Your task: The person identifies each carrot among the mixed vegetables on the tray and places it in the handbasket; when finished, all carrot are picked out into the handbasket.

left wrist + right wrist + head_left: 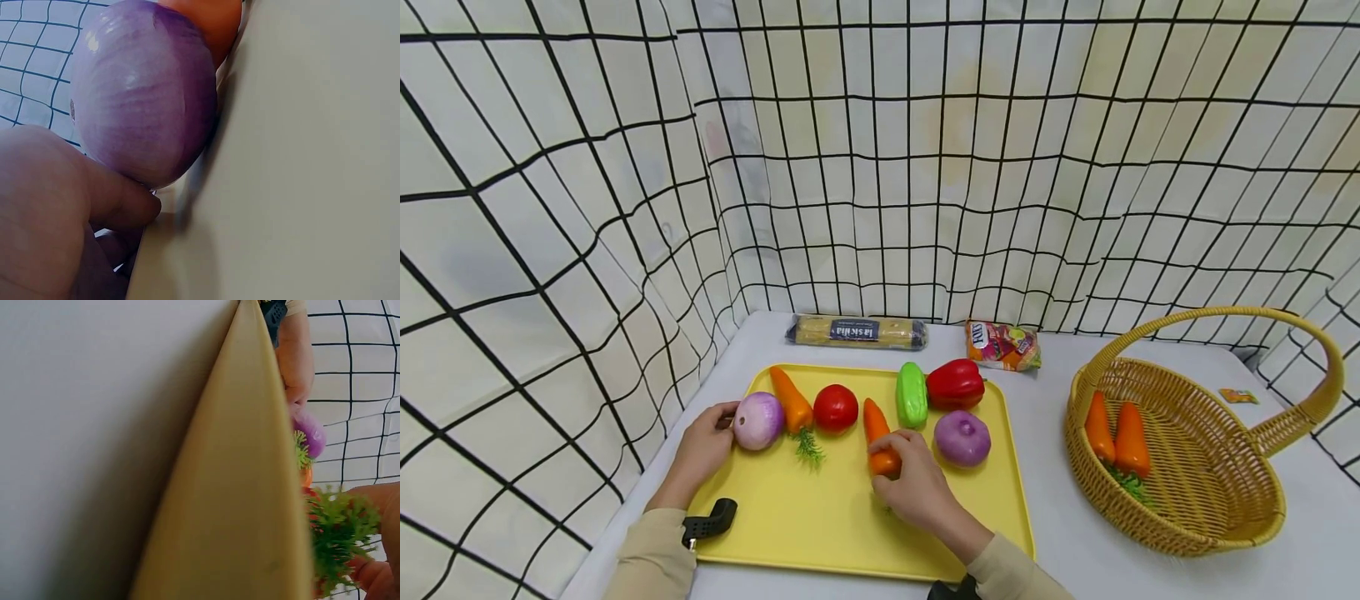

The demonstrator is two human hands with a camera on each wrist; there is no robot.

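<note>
My left hand (703, 446) is at the left rim of the yellow tray (790, 533), its fingertips right at a purple-and-white onion (758, 422). In the left wrist view that onion (147, 94) rises just above the thumb. Over the tray's middle, my right hand (913, 483) pinches an orange carrot (877, 425) near its thick end. The carrot's green leaves (344, 531) show beside the fingers in the right wrist view; from above the hand mostly hides them. Another carrot (792, 400) lies against the onion's right side, with a tomato (836, 408) beside it.
A green vegetable (912, 395), a red pepper (956, 383) and a purple onion (962, 438) sit on the tray's right. Behind it lie a pasta pack (891, 333) and a candy bag (1003, 345). The wicker basket (1217, 533) at right holds two carrots (1131, 437) and a small packet (1237, 396).
</note>
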